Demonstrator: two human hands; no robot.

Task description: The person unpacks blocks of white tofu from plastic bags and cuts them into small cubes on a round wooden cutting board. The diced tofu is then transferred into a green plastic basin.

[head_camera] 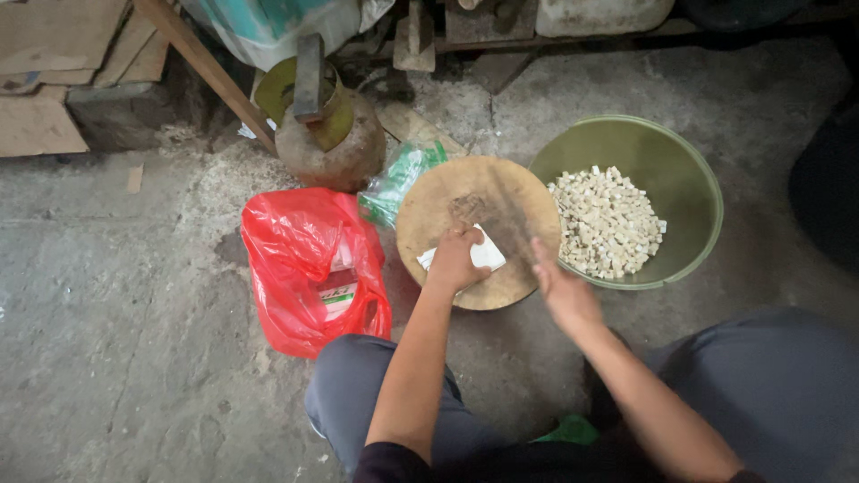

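Observation:
A round wooden cutting board [501,192] lies on the concrete floor in front of my knees. My left hand [455,259] rests on a white block [489,254] at the board's near edge, fingers curled over it. Blurred, my right hand [562,288] hovers with flat fingers over the board's right edge; whether it holds anything cannot be seen. To the right of the board stands a green plastic basin [693,170] with several small pale cubes [607,222] heaped in it.
A red plastic bag [300,246] lies left of the board. A clear bag with green print [398,179] and a rusty gas cylinder [327,143] stand behind it. Wooden planks [54,72] are stacked at the far left. Dark clutter lines the far wall.

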